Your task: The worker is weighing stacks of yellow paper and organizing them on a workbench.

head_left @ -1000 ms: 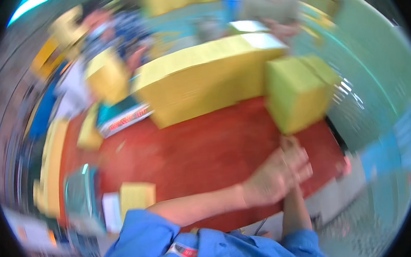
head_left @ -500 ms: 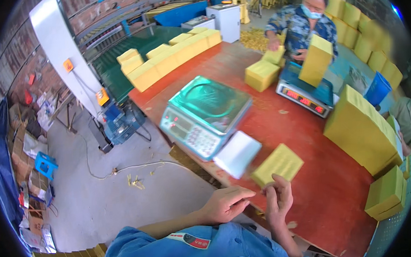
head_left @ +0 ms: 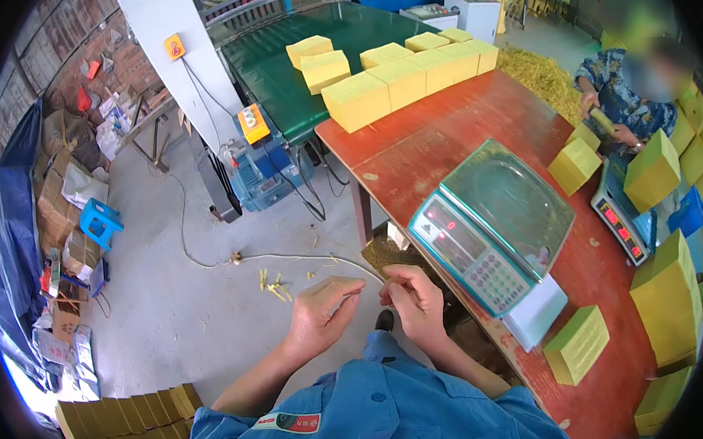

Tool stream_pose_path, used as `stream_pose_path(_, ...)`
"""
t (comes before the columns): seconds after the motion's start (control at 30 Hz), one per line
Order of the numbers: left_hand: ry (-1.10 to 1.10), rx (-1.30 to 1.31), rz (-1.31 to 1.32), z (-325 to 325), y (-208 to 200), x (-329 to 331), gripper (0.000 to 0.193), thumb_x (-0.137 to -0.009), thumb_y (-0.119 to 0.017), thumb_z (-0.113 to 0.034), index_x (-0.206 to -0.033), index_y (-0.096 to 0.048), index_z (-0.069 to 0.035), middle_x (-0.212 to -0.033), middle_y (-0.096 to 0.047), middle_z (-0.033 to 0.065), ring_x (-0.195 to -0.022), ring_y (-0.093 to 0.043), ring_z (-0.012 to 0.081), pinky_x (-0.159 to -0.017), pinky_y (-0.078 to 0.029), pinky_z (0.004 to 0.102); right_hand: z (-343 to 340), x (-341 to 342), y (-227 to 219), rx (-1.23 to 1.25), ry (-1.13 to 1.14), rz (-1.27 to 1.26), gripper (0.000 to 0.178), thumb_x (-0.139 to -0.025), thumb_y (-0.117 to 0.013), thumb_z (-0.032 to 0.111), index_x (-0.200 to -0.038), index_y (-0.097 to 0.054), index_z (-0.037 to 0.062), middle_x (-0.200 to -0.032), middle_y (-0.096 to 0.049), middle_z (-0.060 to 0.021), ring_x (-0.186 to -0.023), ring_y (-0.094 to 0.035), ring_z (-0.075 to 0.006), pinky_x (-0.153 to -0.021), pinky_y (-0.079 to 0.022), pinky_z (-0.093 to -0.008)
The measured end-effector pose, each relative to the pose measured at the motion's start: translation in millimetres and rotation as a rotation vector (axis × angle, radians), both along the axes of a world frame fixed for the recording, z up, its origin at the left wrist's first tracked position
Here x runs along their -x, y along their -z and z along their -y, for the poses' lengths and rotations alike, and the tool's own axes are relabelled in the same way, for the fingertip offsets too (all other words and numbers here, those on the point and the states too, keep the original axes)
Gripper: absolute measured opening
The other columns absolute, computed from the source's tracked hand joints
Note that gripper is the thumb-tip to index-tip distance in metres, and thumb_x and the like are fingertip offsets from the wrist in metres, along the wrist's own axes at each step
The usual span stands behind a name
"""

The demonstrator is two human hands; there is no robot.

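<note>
My left hand (head_left: 319, 314) is over the grey floor in front of my body, its fingers loosely bent and its thumb apart. Facing it, my right hand (head_left: 418, 305) is just left of the table edge, also loosely curled with thumb and fingers apart. I see nothing held in either one. On the red table (head_left: 411, 147) to the right stands a digital weighing scale (head_left: 508, 210) with a clear-covered plate. A white pad of paper (head_left: 534, 309) touches its near side, and a small yellow paper block (head_left: 577, 346) lies beside that.
Several yellow blocks (head_left: 411, 83) line the table's far edge by a green conveyor belt (head_left: 277, 59). A co-worker (head_left: 629, 94) holds a thin yellow piece near a second scale (head_left: 621, 219). A motor (head_left: 265, 180), a cable (head_left: 201, 261) and a blue stool (head_left: 100, 223) are leftward.
My view has swung left. My hands have left the yellow block near the table edge and are now over the floor. The co-worker now holds a thin yellow piece.
</note>
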State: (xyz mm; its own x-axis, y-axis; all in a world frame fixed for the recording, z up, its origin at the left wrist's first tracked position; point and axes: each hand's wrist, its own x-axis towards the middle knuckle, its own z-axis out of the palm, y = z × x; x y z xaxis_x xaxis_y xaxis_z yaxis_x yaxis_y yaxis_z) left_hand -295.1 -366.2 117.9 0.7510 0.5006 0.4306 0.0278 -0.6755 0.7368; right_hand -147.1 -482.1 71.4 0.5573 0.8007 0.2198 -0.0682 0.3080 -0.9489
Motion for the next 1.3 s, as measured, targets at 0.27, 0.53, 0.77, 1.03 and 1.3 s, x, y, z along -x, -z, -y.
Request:
stream_pose_path(0.27, -0.079, -0.086, -0.103, -150.2, 1.9, -67.7, 0.019, -0.088, -0.062, 0.001, -0.105, -0.068, 0.0, -0.096, -0.071, 0.0118, -0.086, -0.07, 0.0206, -0.075, -0.053, 0.0294, -143.0, -56.9, 16.4, 0.06, -0.087, -0.16, 0.019, -0.097, -0.052, 0.003, -0.114, -0.06, -0.0018, -0.087, -0.065, -0.0065, -0.079, -0.063, -0.0104, -0.072, -0.054, -0.026)
stream_pose_path(0.53, -0.095, 0.073, -0.064, -314.7, -4.3, -175.1, 0.037, -0.088, -0.067, -0.015, -0.12, -0.061, 0.001, -0.109, -0.067, 0.0193, -0.096, -0.068, 0.0238, -0.082, -0.053, 0.0329, -197.5, -103.4, 16.2, 0.123, -0.001, -0.142, 0.017, -0.098, -0.051, 0.002, -0.11, -0.062, -0.001, -0.087, -0.064, -0.0045, -0.079, -0.061, -0.0099, -0.071, -0.051, -0.0249)
stream_pose_path(0.77, -0.159, -0.216, -0.361, -491.3, 35.9, -346.6, 0.064, -0.089, -0.064, -0.045, -0.129, -0.055, 0.004, -0.119, -0.064, 0.0219, -0.11, -0.063, 0.0267, -0.093, -0.048, 0.0363, -202.8, -91.6, 27.4, 0.293, 0.232, -0.188, 0.016, -0.096, -0.051, -0.001, -0.107, -0.062, -0.0033, -0.087, -0.064, -0.0059, -0.079, -0.061, -0.0098, -0.072, -0.052, -0.0246)
stream_pose_path(1.03, 0.056, -0.097, -0.688, -497.9, 72.4, -381.7, 0.073, -0.085, -0.053, -0.069, -0.1, -0.064, 0.002, -0.102, -0.069, 0.024, -0.098, -0.067, 0.0363, -0.084, -0.05, 0.0441, -248.6, -43.6, 59.0, 0.315, 0.327, -0.527, 0.021, -0.096, -0.055, 0.007, -0.113, -0.062, -0.003, -0.092, -0.066, -0.0079, -0.082, -0.064, -0.0137, -0.073, -0.051, -0.0266)
stream_pose_path(1.3, 0.585, -0.15, -0.669, -362.2, 58.9, -289.1, 0.061, -0.087, -0.064, -0.053, -0.113, -0.059, 0.002, -0.111, -0.065, 0.0265, -0.107, -0.062, 0.0405, -0.091, -0.048, 0.0454, -275.0, -36.4, 126.3, -0.217, 0.442, -0.955, 0.048, -0.09, -0.055, 0.008, -0.136, -0.046, -0.0008, -0.128, -0.059, -0.0116, -0.117, -0.058, -0.0241, -0.1, -0.044, -0.0378)
